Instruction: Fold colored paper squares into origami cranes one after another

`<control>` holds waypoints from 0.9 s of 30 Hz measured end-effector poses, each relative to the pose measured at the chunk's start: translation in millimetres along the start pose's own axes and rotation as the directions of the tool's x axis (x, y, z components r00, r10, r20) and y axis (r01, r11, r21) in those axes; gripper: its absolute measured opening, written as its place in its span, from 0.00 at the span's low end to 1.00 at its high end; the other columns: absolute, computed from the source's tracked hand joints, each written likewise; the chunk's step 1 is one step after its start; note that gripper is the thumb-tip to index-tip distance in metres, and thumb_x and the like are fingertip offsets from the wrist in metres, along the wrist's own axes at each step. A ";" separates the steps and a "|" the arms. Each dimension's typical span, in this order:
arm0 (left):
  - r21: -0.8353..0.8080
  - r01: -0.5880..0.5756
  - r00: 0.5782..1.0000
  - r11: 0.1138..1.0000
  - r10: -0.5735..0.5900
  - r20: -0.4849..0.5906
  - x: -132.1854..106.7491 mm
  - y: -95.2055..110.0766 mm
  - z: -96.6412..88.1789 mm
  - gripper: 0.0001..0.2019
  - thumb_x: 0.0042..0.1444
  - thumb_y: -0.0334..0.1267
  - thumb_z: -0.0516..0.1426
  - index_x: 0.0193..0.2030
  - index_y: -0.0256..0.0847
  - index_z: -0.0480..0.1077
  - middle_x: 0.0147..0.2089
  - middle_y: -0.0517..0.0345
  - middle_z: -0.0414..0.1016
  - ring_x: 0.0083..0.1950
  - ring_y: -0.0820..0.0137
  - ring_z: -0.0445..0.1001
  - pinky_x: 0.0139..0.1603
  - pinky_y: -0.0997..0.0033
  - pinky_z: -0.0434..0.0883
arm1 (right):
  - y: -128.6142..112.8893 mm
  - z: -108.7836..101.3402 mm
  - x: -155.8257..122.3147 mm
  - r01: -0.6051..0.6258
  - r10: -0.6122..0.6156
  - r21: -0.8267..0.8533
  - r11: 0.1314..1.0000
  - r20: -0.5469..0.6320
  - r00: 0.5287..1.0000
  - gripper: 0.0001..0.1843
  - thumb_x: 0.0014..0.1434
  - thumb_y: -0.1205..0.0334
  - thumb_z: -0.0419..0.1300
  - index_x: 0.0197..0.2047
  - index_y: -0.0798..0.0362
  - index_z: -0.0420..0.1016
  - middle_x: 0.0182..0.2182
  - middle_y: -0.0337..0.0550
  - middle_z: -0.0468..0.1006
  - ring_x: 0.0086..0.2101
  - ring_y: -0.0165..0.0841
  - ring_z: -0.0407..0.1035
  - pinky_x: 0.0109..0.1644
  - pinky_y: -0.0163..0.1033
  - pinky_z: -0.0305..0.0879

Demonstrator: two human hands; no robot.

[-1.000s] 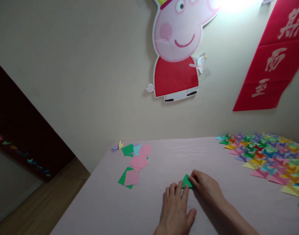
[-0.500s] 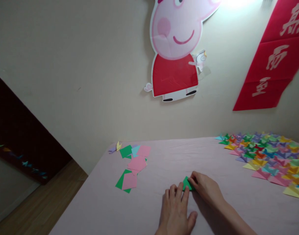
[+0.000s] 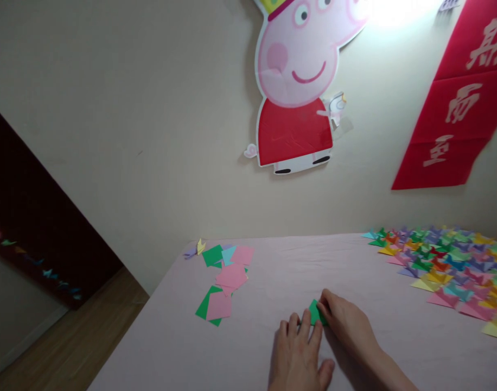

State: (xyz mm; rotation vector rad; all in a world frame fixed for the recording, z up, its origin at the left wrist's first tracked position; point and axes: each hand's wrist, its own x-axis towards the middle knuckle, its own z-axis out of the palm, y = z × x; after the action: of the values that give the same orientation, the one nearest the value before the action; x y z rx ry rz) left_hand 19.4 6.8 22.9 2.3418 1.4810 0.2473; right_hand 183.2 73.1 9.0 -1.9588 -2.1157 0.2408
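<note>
Pressing green paper [image 3: 314, 314] onto table [image 3: 273, 271], lower centre: left hand [image 3: 299, 347] spread flat, fingertips on it; right hand [image 3: 344, 320] curled at its edge, pinch unclear. Partly folded; flat squares [image 3: 228, 277] left, folded pieces [image 3: 447, 260] far right.

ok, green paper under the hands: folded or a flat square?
Folded. The green paper shows as a small triangle, unlike the flat loose squares nearby. The left hand and right hand press on it.

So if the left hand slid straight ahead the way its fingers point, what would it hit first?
The left hand would meet the small green folded paper at its fingertips almost at once, though depth is hard to judge.
</note>
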 end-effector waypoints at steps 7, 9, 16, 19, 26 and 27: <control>-0.026 0.016 1.000 1.000 -0.016 0.009 1.4 2.5 -3.6 0.31 0.63 0.57 0.50 0.69 0.45 0.58 0.73 0.55 0.52 0.68 0.47 0.56 0.67 0.40 0.56 | 7.1 2.2 -11.9 0.241 -0.221 0.183 0.953 -0.123 0.968 0.07 0.62 0.62 0.53 0.40 0.47 0.72 0.37 0.43 0.79 0.38 0.40 0.74 0.42 0.41 0.64; -0.034 0.021 1.000 0.999 -0.020 0.011 0.8 2.9 -4.5 0.32 0.63 0.57 0.50 0.69 0.44 0.58 0.73 0.55 0.52 0.69 0.47 0.55 0.67 0.40 0.55 | 7.4 2.6 -15.0 0.245 -0.218 0.213 0.946 -0.140 0.966 0.07 0.60 0.61 0.54 0.39 0.47 0.73 0.38 0.43 0.78 0.39 0.40 0.73 0.43 0.42 0.64; -0.033 0.045 0.999 0.998 -0.045 0.020 -0.8 3.7 -5.3 0.33 0.63 0.58 0.49 0.69 0.42 0.58 0.73 0.55 0.49 0.70 0.49 0.54 0.69 0.42 0.54 | 5.0 6.8 -15.2 0.163 -0.127 0.201 0.966 -0.177 0.976 0.08 0.54 0.64 0.57 0.37 0.46 0.75 0.37 0.43 0.78 0.40 0.41 0.72 0.42 0.43 0.62; -0.011 0.097 0.995 0.995 -0.096 0.037 -0.6 3.9 -2.2 0.35 0.62 0.60 0.50 0.69 0.40 0.59 0.73 0.47 0.47 0.72 0.48 0.50 0.70 0.40 0.51 | 10.3 9.2 -14.8 0.158 -0.125 0.198 0.967 -0.169 0.978 0.11 0.51 0.66 0.57 0.38 0.45 0.76 0.39 0.43 0.78 0.41 0.42 0.71 0.42 0.44 0.61; 0.143 0.119 0.986 0.983 -0.100 -0.132 -1.3 -14.5 22.5 0.39 0.59 0.66 0.50 0.65 0.36 0.66 0.70 0.39 0.54 0.70 0.43 0.55 0.66 0.39 0.59 | 33.1 11.7 -14.3 0.106 -0.082 0.210 0.972 -0.119 0.990 0.18 0.48 0.67 0.55 0.41 0.42 0.77 0.41 0.43 0.79 0.43 0.44 0.71 0.42 0.44 0.61; 0.161 0.104 0.984 0.981 -0.078 -0.158 -1.6 -19.0 27.2 0.39 0.59 0.67 0.49 0.64 0.36 0.66 0.70 0.39 0.55 0.69 0.43 0.56 0.65 0.38 0.61 | 37.9 11.2 -14.0 0.088 -0.066 0.209 0.974 -0.109 0.992 0.18 0.47 0.67 0.55 0.41 0.41 0.77 0.42 0.43 0.79 0.43 0.45 0.70 0.43 0.44 0.61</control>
State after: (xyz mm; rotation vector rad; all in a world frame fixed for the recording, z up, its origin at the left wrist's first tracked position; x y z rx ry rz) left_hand 11.8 7.2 -9.4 2.4239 1.7395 0.2912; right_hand 217.1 62.9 -13.6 -1.7268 -2.0059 0.3311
